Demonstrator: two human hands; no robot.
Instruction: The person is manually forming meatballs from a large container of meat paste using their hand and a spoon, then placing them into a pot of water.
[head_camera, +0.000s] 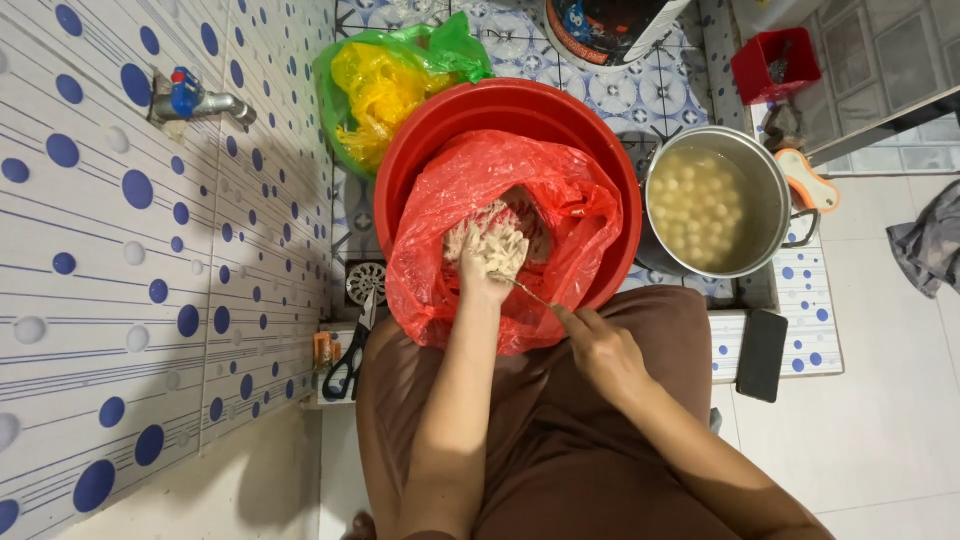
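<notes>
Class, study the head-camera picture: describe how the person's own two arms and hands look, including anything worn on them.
Both forearms are bare, with no sleeves in view. The left hand and right hand wear no gloves; no rings, watch or bracelets show. A plain brown cloth garment covers the lap beneath them.

Bag (560, 215) in basin (420, 150); pot (765, 170) right of it; scissors (350, 362) left; phone (762, 355) below pot.

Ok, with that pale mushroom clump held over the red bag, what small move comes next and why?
Probably draw the thin metal blade in the right hand across the pale mushroom clump: the left hand grips it over the red plastic bag, and the tip meets its base.
</notes>
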